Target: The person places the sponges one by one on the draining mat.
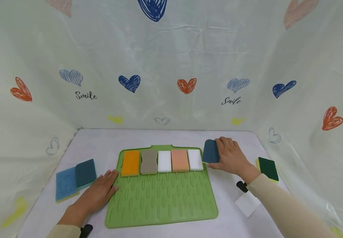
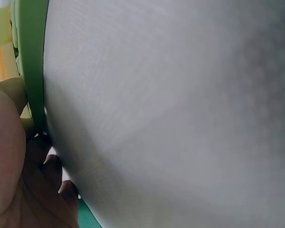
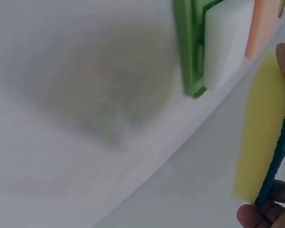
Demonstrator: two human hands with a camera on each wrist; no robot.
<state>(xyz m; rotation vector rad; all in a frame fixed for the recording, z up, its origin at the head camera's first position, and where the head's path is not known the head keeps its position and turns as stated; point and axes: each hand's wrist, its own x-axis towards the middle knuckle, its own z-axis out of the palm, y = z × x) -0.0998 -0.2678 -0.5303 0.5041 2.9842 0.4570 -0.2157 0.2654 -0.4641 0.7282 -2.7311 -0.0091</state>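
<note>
My right hand (image 1: 231, 157) grips a dark teal sponge (image 1: 211, 151), fingers curled round it, just off the green mat's (image 1: 162, 201) far right corner. My left hand (image 1: 100, 191) lies flat and relaxed, holding nothing, touching the mat's left edge.

Five sponges (image 1: 164, 161) in a row on one mat (image 1: 162, 201), five more sponges (image 1: 66, 182) off it, two hands (image 1: 98, 193)

We see a ribbed, matt green rubbery mat (image 1: 162, 201) on smooth white cloth-like table cover (image 1: 94, 138). Dark teal sponge (image 1: 211, 151): rough scouring face, soft yellow foam backing. White sponges (image 1: 164, 161) look fine-pored, matt. Backdrop (image 1: 171, 66) is creased printed sheet.
</note>
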